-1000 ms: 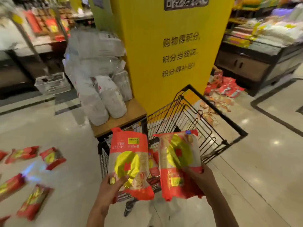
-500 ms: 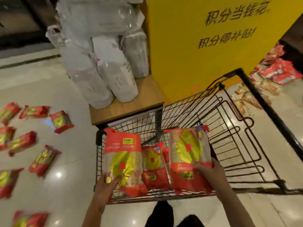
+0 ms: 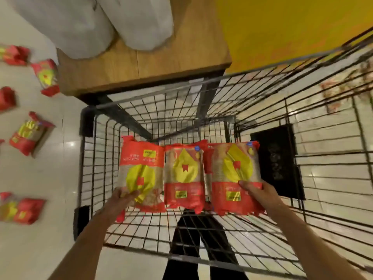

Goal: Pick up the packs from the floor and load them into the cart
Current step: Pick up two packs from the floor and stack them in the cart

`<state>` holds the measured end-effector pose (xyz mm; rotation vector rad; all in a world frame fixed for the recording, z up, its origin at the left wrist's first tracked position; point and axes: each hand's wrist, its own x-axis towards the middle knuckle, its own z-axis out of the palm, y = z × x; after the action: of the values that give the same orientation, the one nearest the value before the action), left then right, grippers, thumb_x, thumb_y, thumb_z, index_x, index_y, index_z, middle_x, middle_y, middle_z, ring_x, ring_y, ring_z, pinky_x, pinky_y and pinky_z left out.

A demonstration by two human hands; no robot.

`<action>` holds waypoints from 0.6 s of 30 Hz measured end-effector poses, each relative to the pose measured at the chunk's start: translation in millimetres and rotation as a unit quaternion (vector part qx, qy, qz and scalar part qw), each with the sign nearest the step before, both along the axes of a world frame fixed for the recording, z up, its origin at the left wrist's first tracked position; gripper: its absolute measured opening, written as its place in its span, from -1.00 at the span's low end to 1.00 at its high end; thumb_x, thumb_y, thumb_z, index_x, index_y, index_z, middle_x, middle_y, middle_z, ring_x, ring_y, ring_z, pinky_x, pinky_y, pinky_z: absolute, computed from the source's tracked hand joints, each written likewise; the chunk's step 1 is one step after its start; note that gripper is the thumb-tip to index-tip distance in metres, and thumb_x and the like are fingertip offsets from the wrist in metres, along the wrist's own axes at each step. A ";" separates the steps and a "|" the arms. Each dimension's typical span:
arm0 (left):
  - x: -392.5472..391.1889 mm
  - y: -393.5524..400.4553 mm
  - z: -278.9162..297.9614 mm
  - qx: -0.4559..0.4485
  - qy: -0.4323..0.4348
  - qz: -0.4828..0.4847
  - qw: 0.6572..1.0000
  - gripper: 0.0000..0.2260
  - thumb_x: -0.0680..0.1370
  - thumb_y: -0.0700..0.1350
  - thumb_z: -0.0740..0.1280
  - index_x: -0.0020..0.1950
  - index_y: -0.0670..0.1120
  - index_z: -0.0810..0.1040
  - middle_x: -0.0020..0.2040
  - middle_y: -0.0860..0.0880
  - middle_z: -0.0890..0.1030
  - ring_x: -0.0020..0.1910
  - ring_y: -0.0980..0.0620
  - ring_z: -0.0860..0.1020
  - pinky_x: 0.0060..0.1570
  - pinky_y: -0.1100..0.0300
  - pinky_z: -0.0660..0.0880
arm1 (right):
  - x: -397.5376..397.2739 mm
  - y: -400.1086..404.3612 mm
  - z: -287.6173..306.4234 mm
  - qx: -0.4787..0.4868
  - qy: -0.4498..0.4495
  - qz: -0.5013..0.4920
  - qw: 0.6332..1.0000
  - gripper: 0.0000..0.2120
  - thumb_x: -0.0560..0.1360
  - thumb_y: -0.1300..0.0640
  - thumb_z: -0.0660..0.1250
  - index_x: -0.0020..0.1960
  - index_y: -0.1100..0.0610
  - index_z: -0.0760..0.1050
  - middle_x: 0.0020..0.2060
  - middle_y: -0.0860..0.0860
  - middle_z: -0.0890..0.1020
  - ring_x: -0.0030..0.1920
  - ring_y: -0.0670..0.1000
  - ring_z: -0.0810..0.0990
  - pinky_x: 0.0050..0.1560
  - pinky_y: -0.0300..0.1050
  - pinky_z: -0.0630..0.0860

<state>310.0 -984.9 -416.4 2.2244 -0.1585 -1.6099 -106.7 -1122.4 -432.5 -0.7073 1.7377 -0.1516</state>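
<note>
I look straight down into a black wire cart. My left hand grips the lower edge of a red and yellow pack at the left of the basket. My right hand holds a matching pack on the right side. Between them lies a third pack on the cart's wire bottom, touching both held packs. Several more packs lie on the floor to the left, among them one near the cart and one at the lower left.
A wooden platform with white plastic-wrapped bundles stands just beyond the cart's far end. Behind it rises a yellow wall. A black panel sits inside the cart on the right. My dark trouser legs show beneath the basket.
Both hands have lowered their packs deeper into the cart, beside the middle pack. The view has tilted further down and closer over the basket.
</note>
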 end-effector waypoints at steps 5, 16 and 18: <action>4.6 8.5 -48.0 0.035 0.011 -0.029 0.999 -0.82 0.48 -0.16 0.52 -0.02 -0.10 0.55 0.04 -0.18 0.61 0.05 -0.04 0.54 0.20 -0.02 0.40 | -8.4 -0.8 -31.3 0.041 0.030 0.093 0.994 -0.72 0.42 0.21 0.56 0.07 0.22 0.58 -0.15 0.11 0.70 -0.35 -0.13 0.68 -0.37 -0.31 0.58; -4.0 -10.0 -64.8 0.079 0.008 -0.154 0.985 -0.85 0.63 -0.05 0.31 0.17 -0.04 0.48 -0.17 0.07 0.53 0.11 0.03 0.44 0.08 0.27 0.27 | -8.8 -10.9 -55.9 0.051 0.110 0.331 0.936 -0.33 0.26 -0.49 0.41 -0.02 0.09 0.68 -0.23 -0.05 0.73 -0.09 0.03 0.71 0.09 -0.01 0.61; -2.9 -10.7 -70.6 0.085 0.001 -0.132 0.988 -0.78 0.63 -0.06 0.33 0.24 -0.08 0.51 -0.14 0.09 0.63 0.21 0.02 0.45 0.13 0.20 0.25 | -3.8 -11.1 -48.9 0.048 0.143 0.359 0.921 -0.19 0.16 -0.62 0.31 -0.01 0.06 0.66 -0.22 -0.05 0.70 -0.03 0.08 0.70 0.08 0.01 0.61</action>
<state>307.1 -995.6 -487.1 2.4123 -0.3407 -1.8240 -110.6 -1133.5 -481.5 -1.2932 1.6290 0.5640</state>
